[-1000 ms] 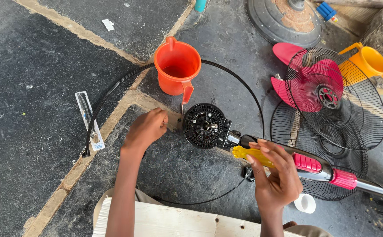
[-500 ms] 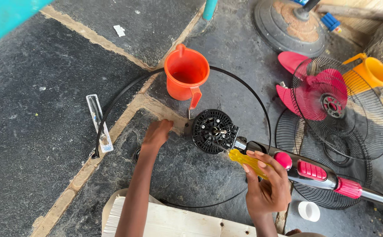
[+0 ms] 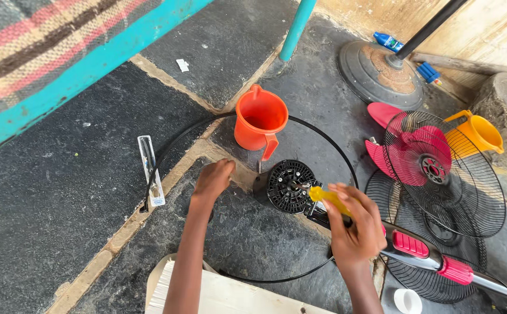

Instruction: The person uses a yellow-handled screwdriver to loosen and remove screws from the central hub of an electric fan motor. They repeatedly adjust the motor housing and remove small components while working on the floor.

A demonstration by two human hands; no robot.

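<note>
A: Your right hand (image 3: 355, 229) is wrapped around a yellow-handled screwdriver (image 3: 330, 200), fingers closed on the grip, and its tip sits at the hub of the black fan motor (image 3: 288, 186).

B: And your left hand (image 3: 212, 179) is down on the floor (image 3: 61, 192) just left of that motor, fingers curled under. Whether it pinches anything, you can't tell from here.

A: The motor lies on its side on the dark stone, at the end of the fan's neck with the pink control buttons (image 3: 425, 253) running off to your right.

B: Around it all loops the thin black guard ring (image 3: 346, 160), flat on the floor, your left forearm crossing over it.

A: Just beyond the motor stands an orange plastic jug (image 3: 259, 123), upright, handle turned towards you.

B: Further right, a black wire fan guard (image 3: 445, 174) leans over the pink fan blades (image 3: 416, 145), with a yellow jug (image 3: 477, 132) behind.

A: Up top, the round fan base (image 3: 375, 72). Left of your hand, a clear narrow strip (image 3: 149, 168) lies on the floor.

B: And a pale wooden board (image 3: 230, 296) sits under your arms.
</note>
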